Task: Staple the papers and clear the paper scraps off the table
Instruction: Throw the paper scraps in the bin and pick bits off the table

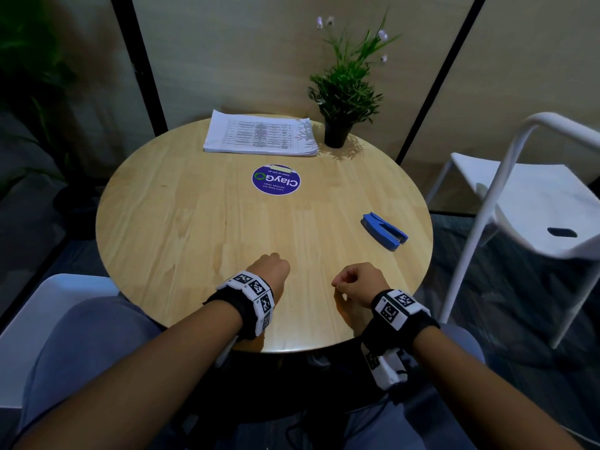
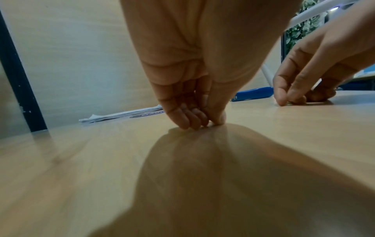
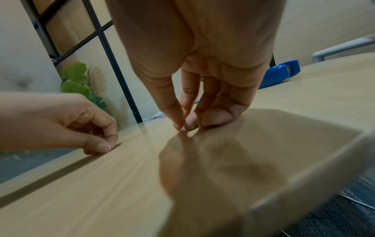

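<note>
My left hand [image 1: 272, 257] rests near the front edge of the round wooden table [image 1: 194, 222]. Its fingers are curled and bunched against the thumb, tips touching the wood [image 2: 202, 124]. My right hand [image 1: 337, 284] sits beside it, thumb and forefinger pinched together on the tabletop [image 3: 183, 126]. No scrap shows between either hand's fingers. A stack of printed papers [image 1: 259, 134] lies flat at the far side. The blue stapler [image 1: 384, 232] lies on the right part of the table, apart from both hands.
A potted plant [image 1: 341, 102] stands at the back right next to the papers. A round purple sticker [image 1: 276, 179] marks the table's middle. A white chair [image 1: 535, 203] stands to the right, another white seat [image 1: 48, 303] at my left.
</note>
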Tool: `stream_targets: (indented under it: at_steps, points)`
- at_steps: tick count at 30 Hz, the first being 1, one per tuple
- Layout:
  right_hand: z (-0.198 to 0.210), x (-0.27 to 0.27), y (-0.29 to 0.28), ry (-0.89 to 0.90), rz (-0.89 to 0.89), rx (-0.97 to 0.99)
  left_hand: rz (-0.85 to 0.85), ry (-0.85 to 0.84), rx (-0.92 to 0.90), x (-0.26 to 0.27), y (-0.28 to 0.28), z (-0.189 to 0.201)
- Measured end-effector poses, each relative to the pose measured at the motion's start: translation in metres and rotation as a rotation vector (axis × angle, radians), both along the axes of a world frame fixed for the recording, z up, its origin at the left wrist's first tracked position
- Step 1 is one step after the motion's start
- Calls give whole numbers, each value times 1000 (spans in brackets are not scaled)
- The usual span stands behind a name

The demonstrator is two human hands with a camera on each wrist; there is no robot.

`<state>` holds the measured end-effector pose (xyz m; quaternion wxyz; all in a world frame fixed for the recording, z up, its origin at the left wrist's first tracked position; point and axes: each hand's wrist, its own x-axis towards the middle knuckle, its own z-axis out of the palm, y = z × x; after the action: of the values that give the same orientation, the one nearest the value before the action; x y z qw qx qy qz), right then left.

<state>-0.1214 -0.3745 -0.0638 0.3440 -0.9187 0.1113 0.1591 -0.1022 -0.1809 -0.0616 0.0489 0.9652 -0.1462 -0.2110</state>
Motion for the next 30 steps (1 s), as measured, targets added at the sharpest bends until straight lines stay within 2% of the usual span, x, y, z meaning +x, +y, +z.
stream_targets:
  at_steps: [5, 9, 11, 16, 20, 23, 25, 27, 30]
  points:
    - [-2, -8, 9, -42, 10, -75, 210, 63, -141, 15, 6, 3]
    - [4, 0, 16, -75, 136, -172, 293, -7, -249, 17, 15, 0]
    - [13, 17, 6, -129, 102, -224, 312, -25, -256, 17, 15, 0]
    - [32, 65, -42, -126, -78, -397, 254, -16, -240, 23, 17, -2]
    - [23, 83, -66, -92, -80, -530, 208, -11, -306, 27, 25, 0]
    - [15, 93, -74, -48, -31, -526, 172, 11, -325, 33, 28, 2]
    - [11, 97, -76, -29, -7, -497, 111, 22, -269, 36, 27, 4]
    - [8, 101, -77, -49, -14, -481, 38, 15, -195, 39, 25, 8]
    - [9, 106, -79, -100, -14, -460, 21, 15, -184, 38, 25, 9]
